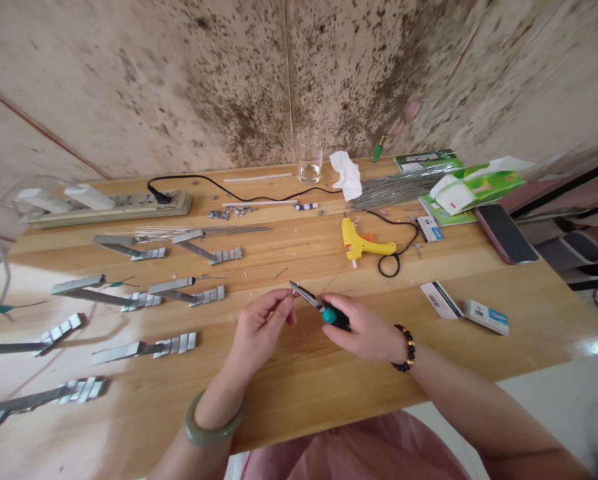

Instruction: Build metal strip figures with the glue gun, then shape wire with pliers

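Observation:
My right hand (pixel 361 325) is wrapped round the dark and teal handles of a pair of pliers (pixel 307 295), whose narrow jaws point up and to the left. At the jaw tips my left hand (pixel 265 325) pinches a small, thin piece, perhaps wire, mostly hidden by the fingers. The jaws touch or nearly touch this piece; which of the two I cannot tell. Both hands are above the near middle of the wooden table (pixel 299 387). Beyond them lies a yellow glue gun (pixel 366 245) with its black cord.
Folded grey metal strips (pixel 176 345) lie in several groups on the left. At the back stand a power strip (pixel 173 203) and a glass of water (pixel 309 163). Thin wires (pixel 393 189), a tissue pack (pixel 483 187), a phone (pixel 506 233) and small boxes (pixel 486 317) occupy the right side.

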A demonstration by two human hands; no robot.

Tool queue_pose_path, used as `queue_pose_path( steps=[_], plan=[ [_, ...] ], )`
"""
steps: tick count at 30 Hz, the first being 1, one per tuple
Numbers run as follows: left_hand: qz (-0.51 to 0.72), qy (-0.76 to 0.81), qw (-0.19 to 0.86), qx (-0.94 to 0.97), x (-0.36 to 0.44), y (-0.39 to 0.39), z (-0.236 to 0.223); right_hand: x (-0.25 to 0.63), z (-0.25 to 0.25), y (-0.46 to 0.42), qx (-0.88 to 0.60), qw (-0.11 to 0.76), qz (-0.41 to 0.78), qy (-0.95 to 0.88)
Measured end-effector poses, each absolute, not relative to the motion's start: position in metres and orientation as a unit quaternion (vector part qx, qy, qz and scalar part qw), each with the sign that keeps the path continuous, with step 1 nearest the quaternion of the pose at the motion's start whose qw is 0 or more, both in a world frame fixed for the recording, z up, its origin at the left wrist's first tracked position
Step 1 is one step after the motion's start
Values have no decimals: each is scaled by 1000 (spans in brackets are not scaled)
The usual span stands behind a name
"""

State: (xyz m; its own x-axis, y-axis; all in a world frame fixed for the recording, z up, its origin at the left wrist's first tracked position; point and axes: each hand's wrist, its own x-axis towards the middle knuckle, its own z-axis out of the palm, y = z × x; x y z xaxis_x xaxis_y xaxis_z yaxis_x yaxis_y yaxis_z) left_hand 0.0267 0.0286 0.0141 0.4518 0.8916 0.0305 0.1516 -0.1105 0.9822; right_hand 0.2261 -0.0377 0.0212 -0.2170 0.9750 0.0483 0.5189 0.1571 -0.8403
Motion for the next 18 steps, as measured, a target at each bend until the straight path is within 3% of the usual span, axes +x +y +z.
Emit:
queue_pose_path(
  steps=[18],
  plan=[
    [365,403,486,684,30,29,16,226,23,-38,-538,316,378,-684]
  ],
)
